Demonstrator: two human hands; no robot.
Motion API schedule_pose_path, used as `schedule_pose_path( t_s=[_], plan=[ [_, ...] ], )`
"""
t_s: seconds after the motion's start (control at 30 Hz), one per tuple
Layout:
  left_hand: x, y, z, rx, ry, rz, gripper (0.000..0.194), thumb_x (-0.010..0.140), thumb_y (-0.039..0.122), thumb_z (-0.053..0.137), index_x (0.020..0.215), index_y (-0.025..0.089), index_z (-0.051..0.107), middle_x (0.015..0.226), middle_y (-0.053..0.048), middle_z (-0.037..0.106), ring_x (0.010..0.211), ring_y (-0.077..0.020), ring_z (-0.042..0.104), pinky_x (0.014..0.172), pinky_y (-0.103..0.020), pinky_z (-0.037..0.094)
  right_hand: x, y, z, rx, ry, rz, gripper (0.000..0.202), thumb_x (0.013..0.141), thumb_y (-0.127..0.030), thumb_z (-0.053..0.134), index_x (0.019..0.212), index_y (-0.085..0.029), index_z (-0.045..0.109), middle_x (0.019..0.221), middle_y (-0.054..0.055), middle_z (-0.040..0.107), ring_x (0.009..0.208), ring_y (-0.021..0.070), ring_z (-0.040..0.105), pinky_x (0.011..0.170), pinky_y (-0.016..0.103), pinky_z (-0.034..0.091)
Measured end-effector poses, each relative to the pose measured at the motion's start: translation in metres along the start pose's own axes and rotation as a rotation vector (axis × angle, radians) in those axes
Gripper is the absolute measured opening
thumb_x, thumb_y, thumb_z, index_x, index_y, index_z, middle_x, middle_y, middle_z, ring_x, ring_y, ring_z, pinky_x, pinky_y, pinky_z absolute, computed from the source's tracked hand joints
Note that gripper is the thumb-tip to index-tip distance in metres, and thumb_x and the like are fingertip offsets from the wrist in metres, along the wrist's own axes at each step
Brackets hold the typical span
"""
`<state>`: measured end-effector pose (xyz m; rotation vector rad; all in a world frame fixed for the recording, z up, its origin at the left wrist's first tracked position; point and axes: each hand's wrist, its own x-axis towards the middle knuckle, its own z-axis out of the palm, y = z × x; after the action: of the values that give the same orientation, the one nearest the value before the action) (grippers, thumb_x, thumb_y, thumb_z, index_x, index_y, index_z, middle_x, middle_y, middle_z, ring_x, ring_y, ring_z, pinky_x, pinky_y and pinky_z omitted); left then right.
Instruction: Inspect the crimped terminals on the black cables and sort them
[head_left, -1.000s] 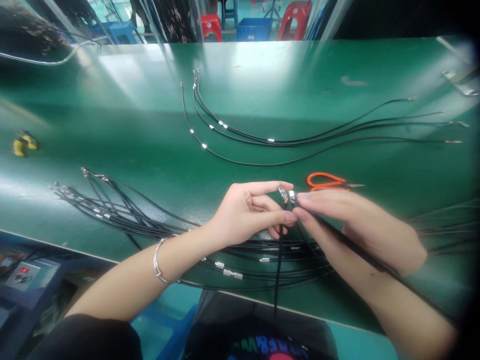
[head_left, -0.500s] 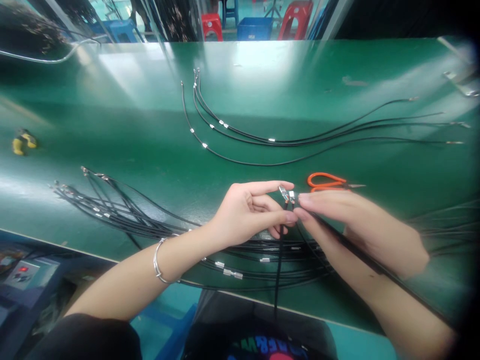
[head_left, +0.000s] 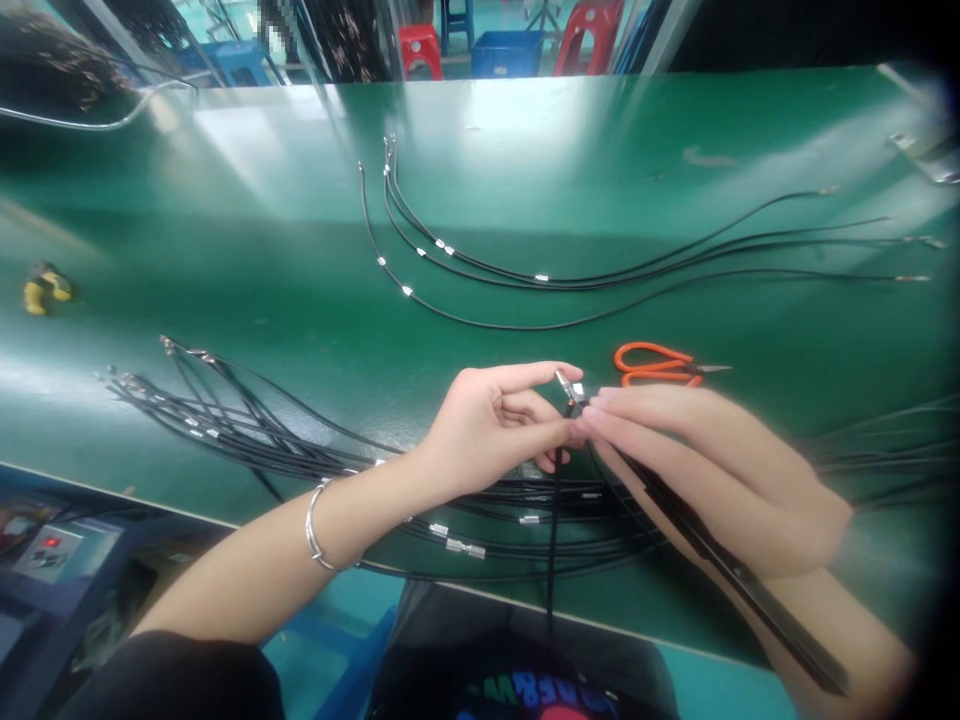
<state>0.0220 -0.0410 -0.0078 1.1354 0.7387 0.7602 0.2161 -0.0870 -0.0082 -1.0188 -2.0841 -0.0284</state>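
My left hand (head_left: 499,430) pinches a black cable (head_left: 553,540) just below its silvery connector end, which pokes up between thumb and forefinger. The cable hangs down past the table's front edge. My right hand (head_left: 720,470) is closed against the left fingertips, holding a second black cable end beside the first; a small white-silver piece shows at its fingertips. A long dark strip (head_left: 750,590) runs from the right fingers down along the forearm. Under my hands lies a bundle of black cables (head_left: 277,450) with silvery sleeves.
Orange-handled scissors (head_left: 652,360) lie just beyond my right hand. Several black cables (head_left: 525,327) curve across the green table (head_left: 300,270) farther back. A yellow-and-black object (head_left: 46,288) is at the far left. Stools and a blue bin (head_left: 507,54) stand behind the table.
My right fingers have moved slightly left and closed in on the connector ends, covering more of them. The dark strip along my right forearm has shifted. My left hand is nearly still.
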Motion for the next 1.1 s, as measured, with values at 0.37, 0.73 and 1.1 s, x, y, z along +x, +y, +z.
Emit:
schedule_pose_path(
  t_s=[0.37, 0.73, 1.1],
  plan=[
    [0.000, -0.001, 0.003, -0.019, -0.003, 0.001, 0.045, 0.076, 0.021, 0.076, 0.115, 0.008, 0.061, 0.063, -0.001, 0.067, 0.058, -0.0128, 0.065, 0.056, -0.021, 0.059, 0.005, -0.003, -0.002, -0.120, -0.009, -0.159, 0.027, 0.088, -0.008, 0.058, 0.112, -0.017, 0.066, 0.103, 0.009, 0.070, 0.101, 0.0229, 0.067, 0.088, 0.035, 0.057],
    [0.000, -0.001, 0.002, -0.057, 0.006, -0.022, 0.047, 0.075, 0.024, 0.078, 0.116, 0.010, 0.060, 0.068, -0.004, 0.070, 0.060, -0.0152, 0.067, 0.054, -0.023, 0.060, 0.013, -0.008, -0.006, -0.164, 0.033, -0.019, 0.015, 0.082, -0.011, 0.069, 0.095, -0.016, 0.069, 0.093, 0.008, 0.071, 0.091, 0.0195, 0.069, 0.089, 0.029, 0.056],
    [-0.001, -0.002, 0.002, -0.035, -0.005, 0.008, 0.045, 0.076, 0.023, 0.077, 0.116, 0.010, 0.061, 0.068, -0.003, 0.070, 0.060, -0.0150, 0.067, 0.055, -0.023, 0.060, 0.011, -0.007, -0.003, -0.136, 0.065, -0.018, 0.025, 0.080, -0.011, 0.072, 0.102, -0.020, 0.068, 0.096, 0.005, 0.072, 0.088, 0.0172, 0.068, 0.086, 0.029, 0.054]
  ],
)
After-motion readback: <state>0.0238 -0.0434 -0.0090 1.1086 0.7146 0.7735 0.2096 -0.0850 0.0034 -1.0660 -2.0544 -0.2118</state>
